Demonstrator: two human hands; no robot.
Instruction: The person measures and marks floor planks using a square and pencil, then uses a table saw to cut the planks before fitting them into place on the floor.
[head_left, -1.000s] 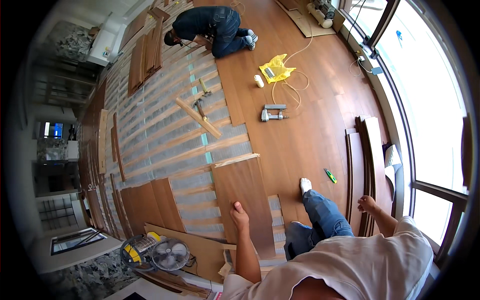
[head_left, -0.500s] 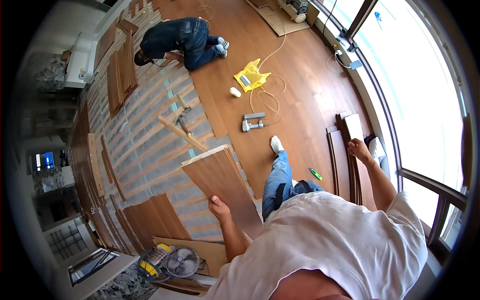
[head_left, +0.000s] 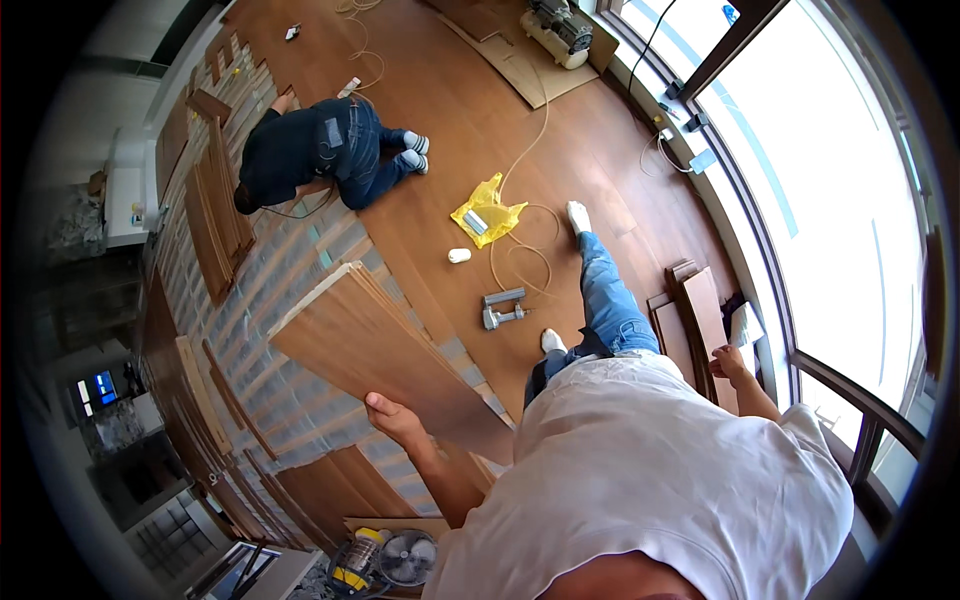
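A small stack of brown wooden floorboards [head_left: 385,350] slants across the left of my body. My left hand [head_left: 397,420] is closed on its near left edge, and the boards' lower end is hidden by my arm and shirt. Out to the right, my right hand [head_left: 732,364] hangs with loosely curled fingers and nothing visible in it. Beside that hand, more floorboards [head_left: 706,315] stand piled near the window; I cannot tell whether the hand touches them. On the laid floor ahead of my feet lies a grey nail gun [head_left: 504,309].
A co-worker [head_left: 310,150] kneels at the edge of the laid floor, near other loose boards [head_left: 212,225]. A yellow plastic bag [head_left: 489,212], a white container [head_left: 459,256] and an air hose [head_left: 548,272] lie ahead. Behind stands a compressor [head_left: 556,38]; a fan [head_left: 407,558] is at lower left.
I have stepped forward, with one foot now farther ahead. The stack in my left hand has swung up and left in view. My right hand has dropped lower.
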